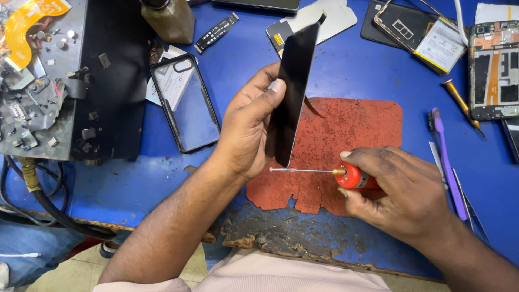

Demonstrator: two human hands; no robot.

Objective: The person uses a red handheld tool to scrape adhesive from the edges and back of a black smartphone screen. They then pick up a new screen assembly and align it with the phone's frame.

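My left hand (246, 127) grips a black smartphone (292, 92), held on edge and tilted above a worn red mat (351, 130). In my right hand (397, 192) is a red-handled screwdriver (354, 176); its thin metal shaft points left, with the tip just below the phone's lower corner. Whether the tip touches the phone I cannot tell.
A clear phone case (186, 103) lies on the blue table (108, 184). A black tray of small parts (43, 86) stands at the left. Opened phones (494, 70), a battery (446, 46), a purple tool (446, 157), tweezers and a brown bottle (170, 19) surround the mat. The front table edge is chipped.
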